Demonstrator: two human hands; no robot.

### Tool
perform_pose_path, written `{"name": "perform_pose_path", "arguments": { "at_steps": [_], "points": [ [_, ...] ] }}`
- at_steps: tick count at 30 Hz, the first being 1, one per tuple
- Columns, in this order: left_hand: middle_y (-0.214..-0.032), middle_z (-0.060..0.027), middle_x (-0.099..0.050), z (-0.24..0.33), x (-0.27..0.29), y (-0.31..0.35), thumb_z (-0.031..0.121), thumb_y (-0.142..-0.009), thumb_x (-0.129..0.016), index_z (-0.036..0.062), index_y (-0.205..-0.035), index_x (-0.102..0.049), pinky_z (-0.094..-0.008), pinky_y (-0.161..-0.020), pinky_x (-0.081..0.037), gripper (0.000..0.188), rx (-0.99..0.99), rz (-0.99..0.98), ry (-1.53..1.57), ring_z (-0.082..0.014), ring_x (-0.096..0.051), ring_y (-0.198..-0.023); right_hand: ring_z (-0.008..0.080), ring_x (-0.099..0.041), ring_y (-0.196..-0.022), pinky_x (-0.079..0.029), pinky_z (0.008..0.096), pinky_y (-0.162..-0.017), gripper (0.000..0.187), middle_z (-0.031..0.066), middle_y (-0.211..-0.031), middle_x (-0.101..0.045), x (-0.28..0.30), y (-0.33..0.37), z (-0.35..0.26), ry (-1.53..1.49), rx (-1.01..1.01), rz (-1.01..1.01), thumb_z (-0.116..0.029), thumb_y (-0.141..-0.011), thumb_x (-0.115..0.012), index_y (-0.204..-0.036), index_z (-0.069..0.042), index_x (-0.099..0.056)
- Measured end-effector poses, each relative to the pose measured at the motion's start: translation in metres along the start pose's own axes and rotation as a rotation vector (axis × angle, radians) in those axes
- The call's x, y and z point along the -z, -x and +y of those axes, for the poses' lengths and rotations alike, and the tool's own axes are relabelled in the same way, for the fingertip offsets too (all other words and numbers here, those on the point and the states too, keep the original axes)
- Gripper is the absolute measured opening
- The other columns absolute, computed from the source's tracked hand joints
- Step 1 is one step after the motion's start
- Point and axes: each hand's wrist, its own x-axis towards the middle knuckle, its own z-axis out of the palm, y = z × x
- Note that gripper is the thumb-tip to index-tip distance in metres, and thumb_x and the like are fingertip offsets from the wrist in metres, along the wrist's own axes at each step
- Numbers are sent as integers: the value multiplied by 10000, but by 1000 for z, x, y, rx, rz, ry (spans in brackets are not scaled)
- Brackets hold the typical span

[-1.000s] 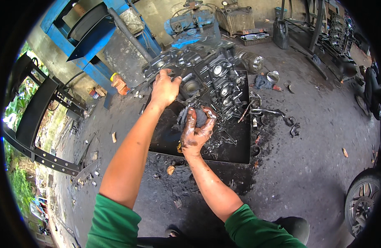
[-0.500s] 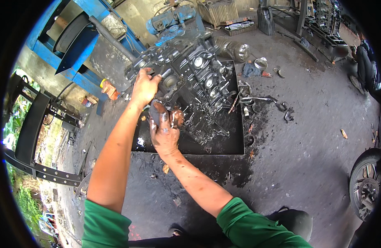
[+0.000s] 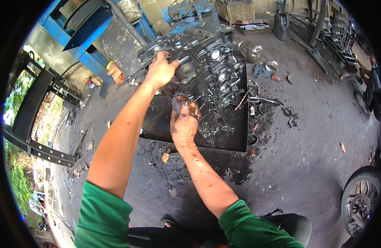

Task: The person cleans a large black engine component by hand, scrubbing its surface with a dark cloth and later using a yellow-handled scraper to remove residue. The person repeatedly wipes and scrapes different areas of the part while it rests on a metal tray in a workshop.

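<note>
A dark, greasy engine block (image 3: 217, 64) stands tilted over a black metal drip tray (image 3: 236, 149). My left hand (image 3: 160, 72) grips the block's upper left edge, its fingers hooked over the rim and the thumb apart. Lower down, my right hand (image 3: 185, 124) is closed around a dark, oily rag (image 3: 177, 103) beside the block's near lower side. Dark grease coats the right fingers. Whether the rag touches the block is hard to tell, and the right fingertips are partly hidden.
Metal pipe parts (image 3: 267, 100) lie on the oil-stained floor right of the tray. Behind them are a cloth (image 3: 261, 70) and a plastic bottle (image 3: 251, 50). A blue frame (image 3: 81, 49) stands far left, a motorcycle wheel (image 3: 360, 202) near right. Another person's leg (image 3: 374, 89) shows at the right rim.
The view has shifted, so the block sits higher and further right. My right hand has moved slightly right with the rag, fingers more curled. My left hand keeps its place on the block.
</note>
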Motion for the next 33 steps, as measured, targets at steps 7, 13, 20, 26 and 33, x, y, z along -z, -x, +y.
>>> {"name": "perform_pose_path", "arguments": {
  "at_steps": [7, 13, 20, 26, 33],
  "points": [
    [-1462, -261, -433, 1, 2, -1, 393, -895, -635, 15, -1433, -388, -469, -1131, -323, 703, -19, 4, 9, -442, -410, -1350, 312, -562, -1163, -472, 499, -923, 417, 124, -1151, -621, 27, -6, 25, 181, 4, -253, -234, -884, -649, -1285, -145, -579],
    [-1465, -266, -426, -5, -2, -5, 394, -898, -632, 30, -1448, -375, -468, -1131, -320, 709, -4, 0, 53, -460, -400, -1348, 351, -606, -1057, -492, 471, -910, 363, 148, -1066, -636, 65, -3, 34, 84, 6, -353, -224, -889, -668, -1241, -145, -617],
    [-1505, -313, -340, -4, 9, -7, 478, -925, -599, -51, -1508, -198, -423, -1157, -287, 884, 67, -70, 310, -394, -335, -1423, 327, -523, -1111, -444, 462, -946, 609, 96, -1197, -560, 32, -20, -14, -133, 294, -25, -114, -762, -735, -1341, -187, -563],
    [-1525, -301, -308, -7, 24, 7, 593, -900, -599, -52, -1530, -159, -431, -1147, -283, 1003, 142, -89, 341, -358, -336, -1418, 301, -491, -1136, -383, 464, -980, 732, 82, -1218, -536, -1, -18, -28, -154, 171, 88, -94, -701, -766, -1382, -183, -513],
    [-1350, -278, -533, 2, 27, 1, 502, -904, -629, -94, -1505, -145, -377, -1112, -334, 975, 57, -8, 295, -343, -485, -1311, 310, -490, -1157, -369, 468, -1010, 725, 102, -1228, -543, 0, -5, -24, -179, 87, 36, -75, -718, -751, -1391, -177, -502]
  ]
}}
